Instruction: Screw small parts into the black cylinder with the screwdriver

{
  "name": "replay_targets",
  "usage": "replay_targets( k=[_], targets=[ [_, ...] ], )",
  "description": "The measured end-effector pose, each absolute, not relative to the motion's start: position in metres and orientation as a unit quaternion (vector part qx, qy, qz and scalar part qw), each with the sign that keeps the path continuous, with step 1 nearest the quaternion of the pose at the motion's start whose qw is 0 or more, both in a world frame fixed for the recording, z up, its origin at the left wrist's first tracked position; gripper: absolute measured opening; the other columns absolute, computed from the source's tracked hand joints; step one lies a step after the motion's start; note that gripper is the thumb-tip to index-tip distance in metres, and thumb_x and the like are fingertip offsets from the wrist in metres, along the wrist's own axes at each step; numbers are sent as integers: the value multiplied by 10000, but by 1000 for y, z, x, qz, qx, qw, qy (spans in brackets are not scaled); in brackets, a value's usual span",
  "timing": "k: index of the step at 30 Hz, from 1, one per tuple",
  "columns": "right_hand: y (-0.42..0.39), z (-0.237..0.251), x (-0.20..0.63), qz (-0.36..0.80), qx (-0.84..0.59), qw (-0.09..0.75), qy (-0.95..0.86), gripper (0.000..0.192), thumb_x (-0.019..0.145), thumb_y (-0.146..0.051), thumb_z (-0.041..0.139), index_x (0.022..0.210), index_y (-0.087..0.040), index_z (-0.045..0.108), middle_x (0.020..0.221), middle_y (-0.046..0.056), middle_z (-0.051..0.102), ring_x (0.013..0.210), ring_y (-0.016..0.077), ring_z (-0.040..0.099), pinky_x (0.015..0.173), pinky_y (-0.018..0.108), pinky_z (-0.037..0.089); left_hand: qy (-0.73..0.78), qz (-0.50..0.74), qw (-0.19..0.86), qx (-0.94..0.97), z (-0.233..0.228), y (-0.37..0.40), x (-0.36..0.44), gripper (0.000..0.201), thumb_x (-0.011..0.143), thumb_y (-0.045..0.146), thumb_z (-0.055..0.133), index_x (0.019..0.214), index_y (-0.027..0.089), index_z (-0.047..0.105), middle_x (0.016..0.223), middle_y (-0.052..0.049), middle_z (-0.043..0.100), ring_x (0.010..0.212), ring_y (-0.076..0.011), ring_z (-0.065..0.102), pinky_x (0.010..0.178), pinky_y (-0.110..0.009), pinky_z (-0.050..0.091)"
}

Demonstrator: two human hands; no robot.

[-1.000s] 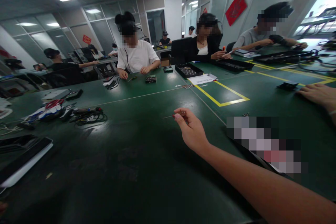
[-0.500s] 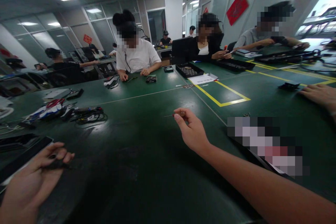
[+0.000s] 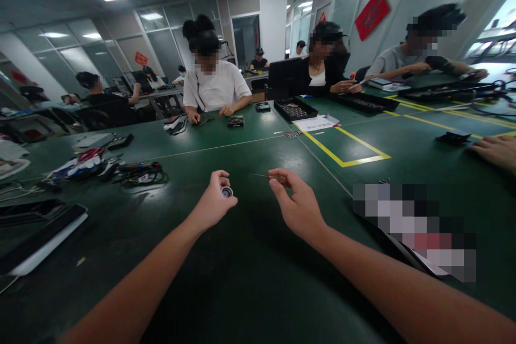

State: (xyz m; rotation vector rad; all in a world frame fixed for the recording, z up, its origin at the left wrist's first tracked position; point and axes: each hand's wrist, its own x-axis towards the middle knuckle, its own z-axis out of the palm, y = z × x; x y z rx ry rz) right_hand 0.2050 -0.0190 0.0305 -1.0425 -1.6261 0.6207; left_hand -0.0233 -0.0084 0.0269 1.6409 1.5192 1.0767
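Near left edge: a flat dark device with a pale underside, lying on the green desk.

Left, farther back: a heap of cables and small tools, red and white parts among black leads.

Centre left: left hand, arm stretched out over the desk. Grip closed, thumb and fingers pinched round a small round part, silver rim with a dark centre, facing the wearer. The part is held above the desk, not resting on it.

Centre right: right hand, just beside the left hand, the two apart. Grip closed, thumb and forefinger pinched on a thin pointed tool with a reddish handle; its fine tip points left toward the round part and stops short of it.

Far centre: a person in a white shirt seated at the far side, both hands on the desk; a black tray and a sheet of paper to the right of them.

Right: yellow tape lines on the desk; a blurred-out item near the right arm.

Far right edge: another person's hand flat on the desk, beside a small black object.
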Motion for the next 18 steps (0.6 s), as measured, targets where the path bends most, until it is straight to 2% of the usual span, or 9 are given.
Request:
replay_targets(
  k=[3,6,11,14,18],
  targets=[
    [-20,32,207,251,-436,545,-671,230,979,-350,550,1137,-228,664,1030,60,739,936,219,690,860,385,523,546,403,303,669,20,-5,-5,704,584,26,645,1210,220,388,1035,-18,484,940,-169,532,823,-297,420],
    [-23,33,208,244,-432,560,-663,206,985,-376,551,1085,-237,665,954,43,737,878,213,693,802,360,518,527,418,276,686,18,-8,5,606,602,-28,583,1140,205,432,1009,-18,508,924,-158,544,837,-292,428],
    [-25,33,207,248,-411,556,-679,197,986,-397,558,1003,-232,664,827,18,715,751,185,679,707,318,505,505,448,295,677,3,-11,7,341,768,88,663,1084,186,582,1044,-55,638,971,-201,622,898,-349,480],
    [-26,31,206,259,-412,535,-690,206,984,-398,563,1057,-233,662,856,22,733,766,189,697,693,312,509,497,440,265,699,-4,-11,4,313,780,140,736,1080,216,690,1127,-67,685,1084,-244,630,1012,-424,466],
    [-25,30,206,251,-413,528,-698,200,986,-387,555,1064,-233,658,880,28,741,806,198,710,725,320,517,467,460,241,715,-7,-10,3,334,795,138,750,1109,249,728,1254,-61,669,1216,-250,596,1121,-457,406]
  ],
)
